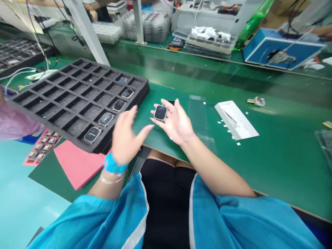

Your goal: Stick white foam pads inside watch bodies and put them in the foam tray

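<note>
On the upturned fingers of my right hand (178, 126) rests a square smartwatch body (160, 112) with a dark screen and a silver rim. Part of another dark thing (171, 102) shows just behind those fingers; its kind is hidden. My left hand (128, 136), wearing a blue wristband (114, 164), is open and holds nothing, thumb apart from the fingers. It hovers by the right edge of a black foam tray (85, 88) with many square pockets. Several watch bodies (105, 119) lie in the pockets along the tray's near right side.
A white open box (237, 121) and small white bits lie right on the green bench (280, 155). A small part with a yellow tab (259, 101) is beyond. A blue machine (282, 50) and stacked clear trays (147, 26) stand behind. A pink sleeve (20, 119) shows at left.
</note>
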Available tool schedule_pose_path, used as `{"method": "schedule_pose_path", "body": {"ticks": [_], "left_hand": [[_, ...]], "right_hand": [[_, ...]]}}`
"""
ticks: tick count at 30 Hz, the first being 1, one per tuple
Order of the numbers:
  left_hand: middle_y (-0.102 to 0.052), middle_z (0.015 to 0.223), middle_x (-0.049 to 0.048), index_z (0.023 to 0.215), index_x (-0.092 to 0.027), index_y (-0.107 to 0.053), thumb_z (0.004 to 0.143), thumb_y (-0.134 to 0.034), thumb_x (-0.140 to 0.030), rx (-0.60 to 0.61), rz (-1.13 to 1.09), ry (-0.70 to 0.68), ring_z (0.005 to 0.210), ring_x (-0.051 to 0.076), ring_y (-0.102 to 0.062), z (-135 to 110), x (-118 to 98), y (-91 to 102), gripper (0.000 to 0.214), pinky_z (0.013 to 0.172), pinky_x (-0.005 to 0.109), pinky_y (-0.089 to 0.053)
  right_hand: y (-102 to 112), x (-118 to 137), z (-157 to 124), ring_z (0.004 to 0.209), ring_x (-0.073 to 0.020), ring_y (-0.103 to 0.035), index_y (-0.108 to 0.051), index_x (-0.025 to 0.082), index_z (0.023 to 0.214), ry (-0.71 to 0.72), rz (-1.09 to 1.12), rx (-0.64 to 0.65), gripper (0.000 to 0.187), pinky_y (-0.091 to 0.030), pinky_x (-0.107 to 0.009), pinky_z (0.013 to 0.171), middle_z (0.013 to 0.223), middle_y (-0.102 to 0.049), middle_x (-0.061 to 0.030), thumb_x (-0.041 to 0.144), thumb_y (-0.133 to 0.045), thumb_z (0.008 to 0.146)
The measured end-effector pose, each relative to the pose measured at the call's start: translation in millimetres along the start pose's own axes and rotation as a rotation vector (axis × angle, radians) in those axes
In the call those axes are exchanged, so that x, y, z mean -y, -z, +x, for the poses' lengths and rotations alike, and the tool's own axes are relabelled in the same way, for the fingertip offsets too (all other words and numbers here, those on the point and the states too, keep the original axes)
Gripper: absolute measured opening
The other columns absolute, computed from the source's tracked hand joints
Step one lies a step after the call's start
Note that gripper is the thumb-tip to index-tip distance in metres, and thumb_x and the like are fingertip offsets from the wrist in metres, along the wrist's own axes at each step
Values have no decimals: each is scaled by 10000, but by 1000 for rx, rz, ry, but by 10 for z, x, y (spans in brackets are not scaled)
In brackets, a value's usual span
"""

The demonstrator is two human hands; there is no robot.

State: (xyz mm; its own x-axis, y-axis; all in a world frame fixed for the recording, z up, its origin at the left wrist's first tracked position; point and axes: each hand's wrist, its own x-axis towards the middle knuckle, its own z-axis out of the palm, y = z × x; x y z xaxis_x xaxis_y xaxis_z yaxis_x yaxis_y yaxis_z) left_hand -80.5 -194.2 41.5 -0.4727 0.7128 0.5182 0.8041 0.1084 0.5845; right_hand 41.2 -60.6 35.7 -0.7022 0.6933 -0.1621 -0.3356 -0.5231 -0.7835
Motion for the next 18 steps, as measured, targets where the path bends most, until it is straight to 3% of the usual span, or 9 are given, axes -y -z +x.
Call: {"method": "schedule_pose_path", "body": {"ticks": [2, 5, 8, 10, 13, 14, 15, 18], "left_hand": [[-659, 1166, 93, 1289, -204, -622, 778, -762, -358, 109, -164, 19, 1016, 241, -666, 100, -135, -394, 552, 878, 380, -588], [-679, 1158, 93, 1192, -197, -690, 771, -763, -302, 161, -372, 97, 923, 207, -696, 154, -263, -839, 440, 819, 338, -611], [-683, 1191, 95, 1152, -202, -722, 764, -756, -328, 220, -602, 126, 1012, 228, -694, 122, -325, -1085, 409, 851, 340, -610], [-692, 1195, 90, 1156, -207, -729, 735, -781, -353, 239, -727, 152, 1073, 245, -679, 110, -324, -1178, 449, 896, 356, -596], [-712, 1177, 88, 1197, -213, -717, 694, -826, -372, 253, -873, 263, 1069, 258, -685, 136, -273, -1230, 539, 936, 394, -579], [-717, 1172, 91, 1209, -210, -712, 679, -842, -370, 265, -920, 310, 1052, 262, -694, 152, -246, -1222, 568, 937, 404, -577], [-721, 1165, 96, 1212, -205, -710, 662, -858, -363, 274, -963, 355, 1034, 266, -702, 169, -217, -1202, 591, 935, 410, -577], [-732, 1122, 107, 1197, -189, -713, 616, -889, -338, 280, -1021, 461, 996, 278, -719, 201, -131, -1095, 625, 908, 411, -587]], "right_hand": [[-7, -49, -119, 1251, -227, -577, -576, 280, 1216, 89, -17, 5, 518, -489, -446, 1066, 1369, -587, -34, 660, -508, 870], [116, -182, -256, 1369, -235, -476, -559, 274, 1284, 259, -103, -38, 614, -402, -436, 1155, 1489, -488, -39, 702, -510, 847], [332, -254, -348, 1445, -235, -384, -507, 270, 1381, 366, -303, -85, 706, -322, -433, 1207, 1544, -430, -51, 732, -490, 848], [483, -151, -400, 1467, -228, -350, -501, 280, 1404, 405, -534, -65, 696, -300, -420, 1215, 1562, -411, -44, 713, -499, 860], [795, 365, -437, 1398, -222, -447, -627, 309, 1268, 488, -983, -130, 496, -377, -397, 1151, 1486, -515, -22, 582, -602, 855], [953, 624, -424, 1332, -221, -511, -677, 303, 1175, 532, -1124, -244, 396, -414, -389, 1110, 1413, -582, -23, 519, -633, 847], [1146, 905, -394, 1214, -214, -592, -713, 288, 1061, 577, -1228, -448, 296, -454, -377, 1059, 1276, -669, -23, 468, -641, 837], [1873, 1679, -234, 1092, -275, -630, -690, 152, 1005, 581, -1244, -821, 260, -439, -485, 1027, 1131, -696, -157, 325, -528, 899]]}}
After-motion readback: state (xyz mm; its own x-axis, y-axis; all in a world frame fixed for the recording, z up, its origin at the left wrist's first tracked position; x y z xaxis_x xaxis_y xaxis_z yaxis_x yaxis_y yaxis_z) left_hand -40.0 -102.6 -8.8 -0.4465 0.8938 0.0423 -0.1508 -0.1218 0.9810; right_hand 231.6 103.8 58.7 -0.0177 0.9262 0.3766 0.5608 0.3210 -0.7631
